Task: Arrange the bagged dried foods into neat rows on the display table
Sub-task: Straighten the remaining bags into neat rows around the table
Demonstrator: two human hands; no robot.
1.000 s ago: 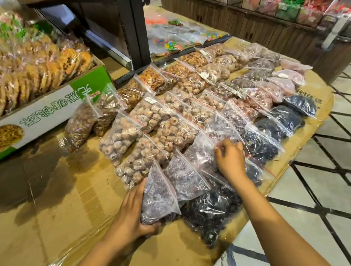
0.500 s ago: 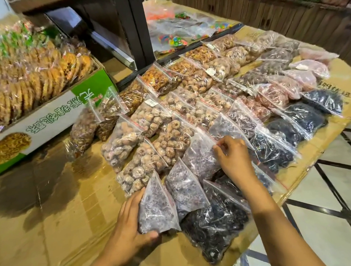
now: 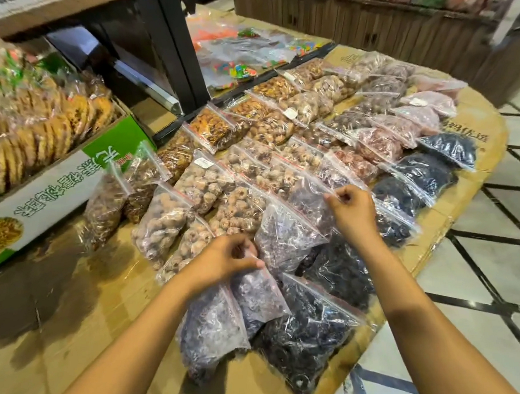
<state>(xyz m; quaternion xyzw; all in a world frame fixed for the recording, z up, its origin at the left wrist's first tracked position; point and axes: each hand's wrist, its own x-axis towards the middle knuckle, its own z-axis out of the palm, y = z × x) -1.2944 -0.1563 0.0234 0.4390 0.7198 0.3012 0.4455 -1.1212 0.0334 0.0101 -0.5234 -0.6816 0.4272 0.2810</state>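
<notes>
Clear zip bags of dried foods lie in overlapping rows on the cardboard-covered display table (image 3: 62, 315). My left hand (image 3: 226, 258) pinches the top corner of a bag of greyish-purple dried fruit (image 3: 258, 294) near the front. Beside that one lies another greyish-purple bag (image 3: 210, 327). My right hand (image 3: 352, 211) pinches the zip edge of a further purple bag (image 3: 310, 201) one row back. Between them sits a similar bag (image 3: 285, 238). Bags of black dried fruit (image 3: 310, 337) fill the front right; tan ring-shaped pieces (image 3: 162, 221) fill the left rows.
A green-and-white carton of wrapped biscuits (image 3: 54, 185) stands at the left. A black shelf post (image 3: 176, 49) rises behind the rows, with candy bags (image 3: 238, 67) beyond. The table's rounded edge (image 3: 438, 240) drops to tiled floor (image 3: 485, 274) on the right.
My left hand let go of the front bag's lower edge and rose to pinch a bag's top corner. My right hand stays at the zip edge of the purple bag. The camera came closer.
</notes>
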